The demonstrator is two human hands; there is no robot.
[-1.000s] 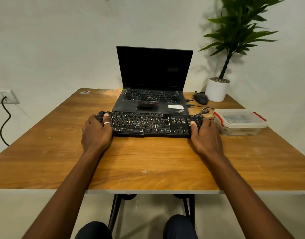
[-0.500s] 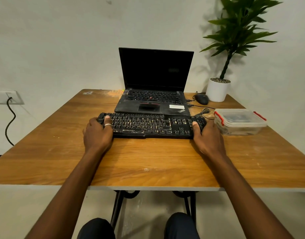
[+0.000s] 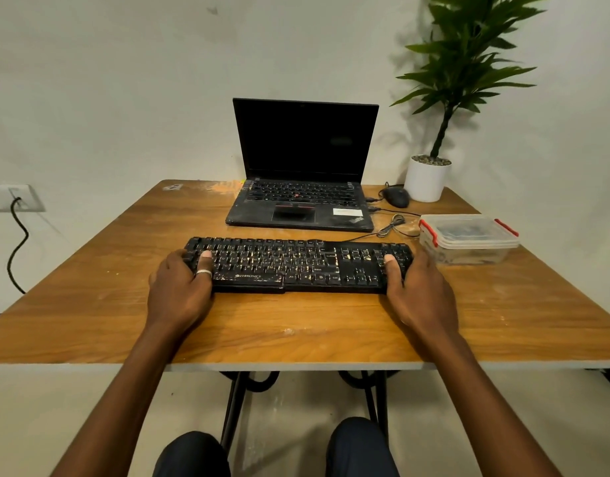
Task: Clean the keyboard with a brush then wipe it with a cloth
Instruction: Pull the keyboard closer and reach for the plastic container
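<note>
Left hand [image 3: 179,290]: grips keyboard [image 3: 296,263] end.
Right hand [image 3: 422,294]: grips other end.
Box [image 3: 463,253]: closed; I can't tell contents.

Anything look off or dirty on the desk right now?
The keyboard, gripped at its ends by the left hand and right hand, is speckled with pale debris across the keys. Similar pale dust lies on the table just left of the laptop. Nothing looks tipped or broken.
</note>
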